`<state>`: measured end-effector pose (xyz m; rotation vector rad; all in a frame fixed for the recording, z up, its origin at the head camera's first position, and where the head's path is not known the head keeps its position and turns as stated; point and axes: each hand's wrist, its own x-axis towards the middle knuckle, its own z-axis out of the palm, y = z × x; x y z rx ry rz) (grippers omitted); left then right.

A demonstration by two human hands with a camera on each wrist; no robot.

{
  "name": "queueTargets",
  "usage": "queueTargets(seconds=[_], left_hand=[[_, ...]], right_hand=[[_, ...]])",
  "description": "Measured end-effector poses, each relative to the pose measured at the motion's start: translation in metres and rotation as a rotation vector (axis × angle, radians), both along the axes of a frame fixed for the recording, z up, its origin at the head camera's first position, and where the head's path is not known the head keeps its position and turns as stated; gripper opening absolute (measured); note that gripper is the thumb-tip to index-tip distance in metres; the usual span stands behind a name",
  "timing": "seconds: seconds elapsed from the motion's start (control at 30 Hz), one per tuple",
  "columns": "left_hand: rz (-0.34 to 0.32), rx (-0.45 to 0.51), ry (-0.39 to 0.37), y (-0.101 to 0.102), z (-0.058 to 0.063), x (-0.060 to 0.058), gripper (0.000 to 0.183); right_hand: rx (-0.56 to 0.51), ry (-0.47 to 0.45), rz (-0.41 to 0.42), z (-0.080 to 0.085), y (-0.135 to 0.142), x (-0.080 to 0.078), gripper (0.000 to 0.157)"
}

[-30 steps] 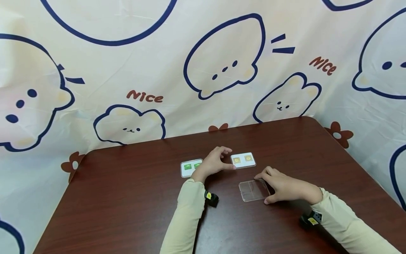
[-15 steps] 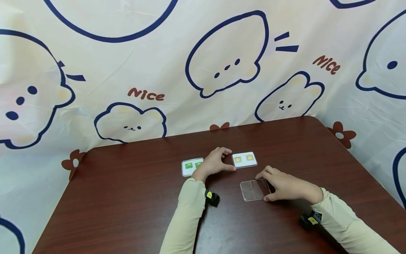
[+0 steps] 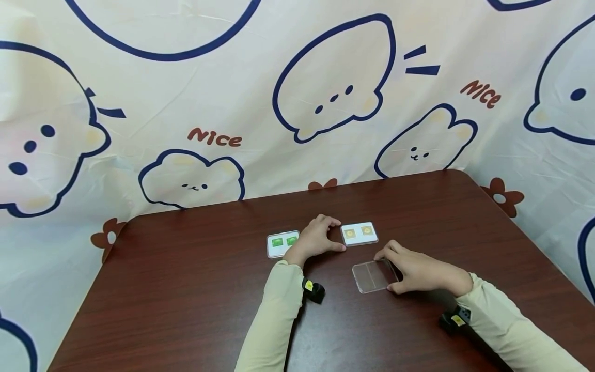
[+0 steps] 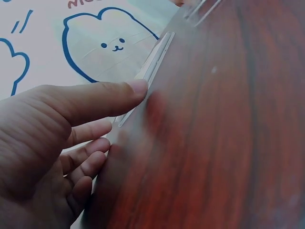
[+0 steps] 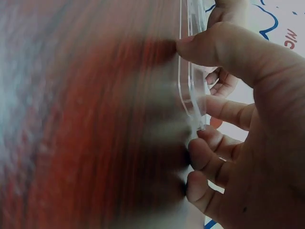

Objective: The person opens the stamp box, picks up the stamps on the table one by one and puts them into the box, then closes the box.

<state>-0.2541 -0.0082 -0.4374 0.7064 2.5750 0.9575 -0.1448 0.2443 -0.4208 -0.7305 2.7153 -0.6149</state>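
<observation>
My left hand (image 3: 316,238) holds the left end of a flat white case (image 3: 360,234) with two yellow pictures, thumb at its near corner and forefinger at its far corner. In the left wrist view the thumb (image 4: 107,100) touches the case's edge (image 4: 159,57). A clear plastic rectangular piece (image 3: 369,277), with a line across it, lies closer to me. My right hand (image 3: 418,269) pinches its right end between thumb and fingers. Close up, the right thumb (image 5: 200,50) presses the rim of the clear piece (image 5: 185,90), and the other fingers curl along the far side.
A second flat case (image 3: 276,244) with green pictures lies left of my left hand, partly covered by it. All of this is on a dark brown wooden table (image 3: 186,299). A cartoon-printed cloth (image 3: 260,170) hangs behind the table and at its sides.
My right hand and the clear piece have shifted very slightly away from me. My left hand stays at the case with yellow pictures. The head view has moved a little.
</observation>
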Motion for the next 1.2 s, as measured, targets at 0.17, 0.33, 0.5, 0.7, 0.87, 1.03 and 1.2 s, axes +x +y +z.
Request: queueTargets(seconds=[0.17,0.33,0.5,0.7,0.87,1.03,1.2], left_hand=[[-0.006,-0.028,0.024,0.000,0.000,0.000,0.062],[-0.005,-0.039,0.027,0.001,-0.001,0.001,0.061],[-0.004,-0.052,0.027,0.002,-0.003,0.001,0.060],[-0.001,-0.054,0.022,0.000,0.001,0.002,0.060],[0.005,-0.052,0.012,0.000,0.004,0.003,0.061],[0.008,-0.068,0.027,0.000,0.002,0.002,0.064],[0.003,-0.084,0.056,0.001,0.000,0.001,0.064]], right_hand=[[-0.048,-0.001,0.002,0.000,0.002,-0.006,0.052],[-0.067,0.016,-0.001,-0.001,0.002,-0.018,0.052],[-0.065,-0.015,-0.049,-0.005,0.002,-0.031,0.054],[-0.092,0.001,-0.077,-0.006,0.002,-0.045,0.058],[-0.134,0.019,-0.088,-0.007,0.004,-0.057,0.058],[-0.135,0.004,-0.100,-0.006,0.003,-0.067,0.057],[-0.133,-0.012,-0.096,-0.005,0.000,-0.076,0.057]])
